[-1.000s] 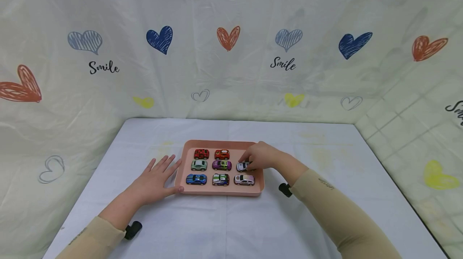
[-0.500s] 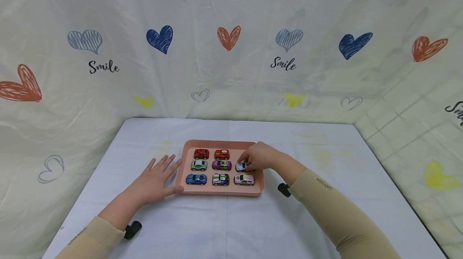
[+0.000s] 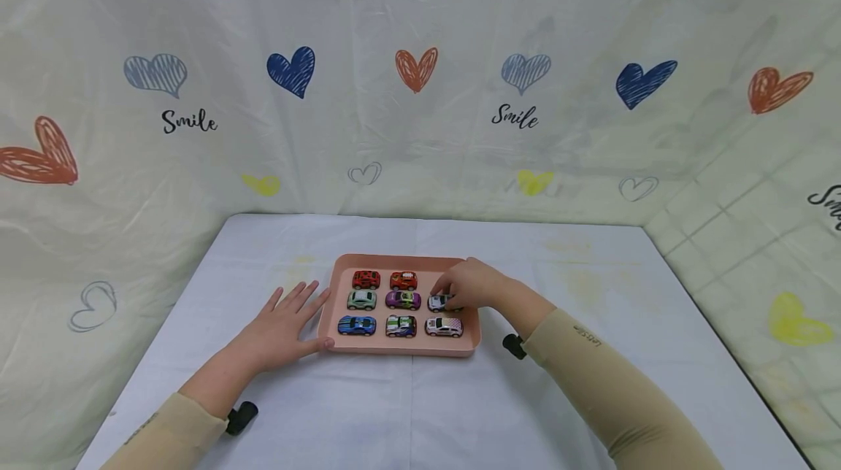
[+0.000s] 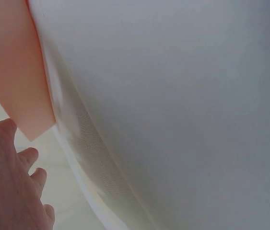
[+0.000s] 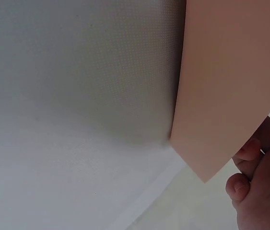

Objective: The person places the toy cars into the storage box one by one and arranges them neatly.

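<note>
A pink tray (image 3: 381, 348) on the table holds several small toy cars in rows. My left hand (image 3: 272, 335) lies beside its left end with fingers spread and straight, the thumb touching the tray's rim. Reaching over the right end, my right hand (image 3: 474, 284) pinches a white toy car (image 3: 436, 303) in the middle row; its rear part is hidden by the fingers. Left of that car stand a purple car (image 3: 403, 300) and a mint green car (image 3: 361, 300). In the right wrist view the tray's wall (image 5: 226, 86) hides most of the fingers.
At the back of the tray sit a red car (image 3: 366, 279) and an orange-red car (image 3: 404, 280). A blue car (image 3: 357, 325), a striped car (image 3: 401, 325) and a pink-white car (image 3: 444, 327) form the front row. A white cloth (image 3: 368, 419) covers the table.
The right hand has shifted very slightly left, and the white toy car with it, a little nearer the purple car. The left hand has stayed in place.
</note>
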### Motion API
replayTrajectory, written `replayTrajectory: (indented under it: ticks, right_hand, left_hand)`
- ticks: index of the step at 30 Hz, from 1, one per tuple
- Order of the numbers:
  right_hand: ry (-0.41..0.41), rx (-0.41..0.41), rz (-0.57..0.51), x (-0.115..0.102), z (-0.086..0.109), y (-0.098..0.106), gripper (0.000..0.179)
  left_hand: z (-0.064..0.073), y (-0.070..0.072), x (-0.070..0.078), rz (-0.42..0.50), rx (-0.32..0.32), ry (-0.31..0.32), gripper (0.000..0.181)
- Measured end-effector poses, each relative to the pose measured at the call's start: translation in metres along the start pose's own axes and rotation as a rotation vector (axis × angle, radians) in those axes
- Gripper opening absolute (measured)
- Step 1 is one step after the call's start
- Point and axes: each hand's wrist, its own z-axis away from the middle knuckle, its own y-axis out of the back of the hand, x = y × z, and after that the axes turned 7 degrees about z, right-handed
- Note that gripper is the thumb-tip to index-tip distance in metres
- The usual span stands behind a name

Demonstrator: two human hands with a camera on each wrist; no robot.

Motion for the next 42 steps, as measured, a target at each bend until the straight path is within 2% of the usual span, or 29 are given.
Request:
replayTrajectory:
  ticks: [8,17,32,42]
  right_hand:
    - [-0.024,0.002,-0.007,-0.002,0.001,0.001,0.029]
    - [-0.052,0.016,-0.073,-0.004,0.006,0.008,0.028]
    - [-0.075,0.056,-0.135,0.002,0.026,0.015,0.027]
    - [-0.013,0.128,-0.155,0.015,0.05,0.015,0.026]
  left_hand:
    - [0.0,0.001,0.001,0.004,0.003,-0.005,0.096]
    - [0.0,0.0,0.0,-0.003,0.008,-0.008,0.096]
    - [0.0,-0.002,-0.001,0.032,0.026,-0.025,0.097]
    - [0.0,0.0,0.001,0.0,-0.003,0.004,0.096]
